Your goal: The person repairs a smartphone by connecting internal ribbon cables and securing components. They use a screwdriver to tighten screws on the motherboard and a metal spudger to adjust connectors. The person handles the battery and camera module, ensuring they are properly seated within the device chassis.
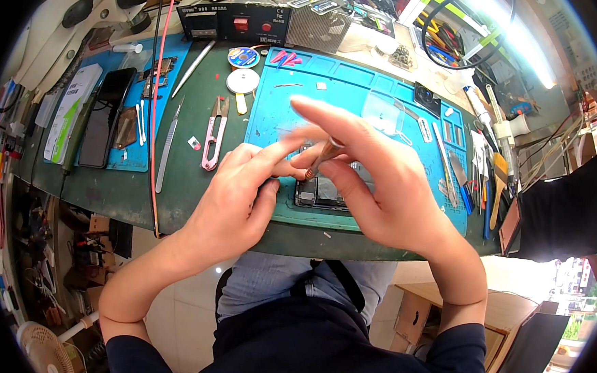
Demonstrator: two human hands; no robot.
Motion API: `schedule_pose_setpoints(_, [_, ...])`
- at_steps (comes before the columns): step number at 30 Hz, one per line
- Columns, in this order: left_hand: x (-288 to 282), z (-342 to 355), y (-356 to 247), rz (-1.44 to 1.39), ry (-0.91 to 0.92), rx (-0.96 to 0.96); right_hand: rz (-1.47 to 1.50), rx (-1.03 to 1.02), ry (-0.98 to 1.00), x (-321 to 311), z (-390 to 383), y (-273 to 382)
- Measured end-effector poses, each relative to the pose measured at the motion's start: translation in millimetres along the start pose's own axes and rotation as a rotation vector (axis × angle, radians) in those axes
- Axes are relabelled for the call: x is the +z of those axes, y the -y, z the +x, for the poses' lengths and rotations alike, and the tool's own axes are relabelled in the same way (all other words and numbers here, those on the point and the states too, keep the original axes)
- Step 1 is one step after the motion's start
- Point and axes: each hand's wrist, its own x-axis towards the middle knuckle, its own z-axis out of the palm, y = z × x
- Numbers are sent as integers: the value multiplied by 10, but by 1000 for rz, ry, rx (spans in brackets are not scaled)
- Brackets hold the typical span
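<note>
An opened smartphone (pixel 329 194) with its inner parts bare lies near the front edge of the blue work mat (pixel 276 103). In my right hand (pixel 387 182) is a small copper-coloured screwdriver (pixel 326 155), tilted, its tip down at the phone's upper left part. The right index finger is raised over the handle; thumb and other fingers are around it. My left hand (pixel 233 193) is beside the phone on the left, its fingers bent and reaching to the screwdriver's tip, partly blurred. Something dark shows by the left thumb; what it is, I cannot make out.
Pink-handled snips (pixel 214 137), a scalpel (pixel 168 144) and solder spools (pixel 242 80) lie left of the mat. Farther left is a black phone (pixel 108 117); a red cable (pixel 155 109) crosses there. Tweezers and brushes (pixel 499 185) line the right. A power unit (pixel 237 22) stands behind.
</note>
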Motion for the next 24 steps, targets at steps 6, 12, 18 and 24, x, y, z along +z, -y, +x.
schedule_pose_setpoints(6, [-18, 2, 1, 17, 25, -16, 39, 71, 4, 42, -5, 14])
schedule_pose_setpoints(12, [-18, 3, 1, 33, 30, -14, -25, 20, 1, -10, 15, 15])
schedule_pose_setpoints(18, [-9, 3, -34, 20, 28, -77, -79, 2, -22, 16, 0, 11])
schedule_pose_setpoints(24, [-15, 6, -34, 39, 29, -64, -61, 48, 15, 0, -26, 10])
